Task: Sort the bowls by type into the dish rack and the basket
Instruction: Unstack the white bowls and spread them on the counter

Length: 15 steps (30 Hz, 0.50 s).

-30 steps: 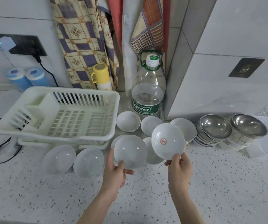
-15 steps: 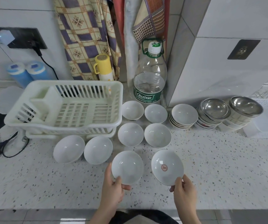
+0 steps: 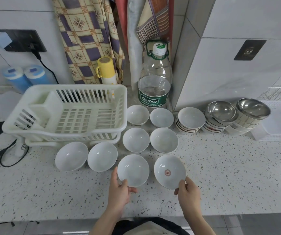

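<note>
Many bowls (image 3: 136, 139) on speckled counter (image 3: 229, 175), tiled wall (image 3: 246, 19)

Back in the corner, well beyond the fingertips, there's a big clear water bottle (image 3: 155, 78) with a green label and white cap, about a third full, and just to its left a little yellow flask (image 3: 106, 70) in front of a checked cloth (image 3: 85, 38) hanging down the wall. Way off to the left of the fingers, two blue-lidded tubs (image 3: 25, 77) sit side by side under a black wall socket (image 3: 20, 40) with a white charger (image 3: 0, 39) plugged in, and a black cable (image 3: 11, 156) loops over the speckled counter (image 3: 238, 175).
</note>
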Each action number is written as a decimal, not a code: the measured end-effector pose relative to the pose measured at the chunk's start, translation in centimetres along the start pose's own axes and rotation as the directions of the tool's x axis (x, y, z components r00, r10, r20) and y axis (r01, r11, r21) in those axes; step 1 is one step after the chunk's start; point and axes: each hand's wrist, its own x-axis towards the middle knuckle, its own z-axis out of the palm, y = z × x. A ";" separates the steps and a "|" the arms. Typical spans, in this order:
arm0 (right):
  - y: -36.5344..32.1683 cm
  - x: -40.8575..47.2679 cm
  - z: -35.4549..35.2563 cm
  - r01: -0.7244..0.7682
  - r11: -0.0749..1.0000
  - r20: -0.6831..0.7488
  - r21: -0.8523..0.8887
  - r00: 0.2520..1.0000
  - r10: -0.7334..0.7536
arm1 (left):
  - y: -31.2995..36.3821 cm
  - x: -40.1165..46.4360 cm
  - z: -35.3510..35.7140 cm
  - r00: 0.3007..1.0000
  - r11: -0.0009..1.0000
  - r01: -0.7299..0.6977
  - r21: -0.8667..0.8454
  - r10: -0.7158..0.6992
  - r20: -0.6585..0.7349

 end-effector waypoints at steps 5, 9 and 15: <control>0.0 -0.1 0.5 0.036 0.999 0.031 0.008 0.999 -0.036 | -0.1 0.3 0.2 1.000 1.000 -0.018 0.005 0.018 0.011; 0.2 -0.1 0.6 0.011 1.000 0.026 0.011 1.000 -0.012 | -0.2 0.4 0.2 1.000 1.000 -0.028 0.001 0.028 0.011; 0.1 0.3 0.6 -0.008 0.999 0.017 0.042 1.000 0.007 | -0.6 0.5 0.3 0.997 0.998 -0.068 -0.009 0.068 0.025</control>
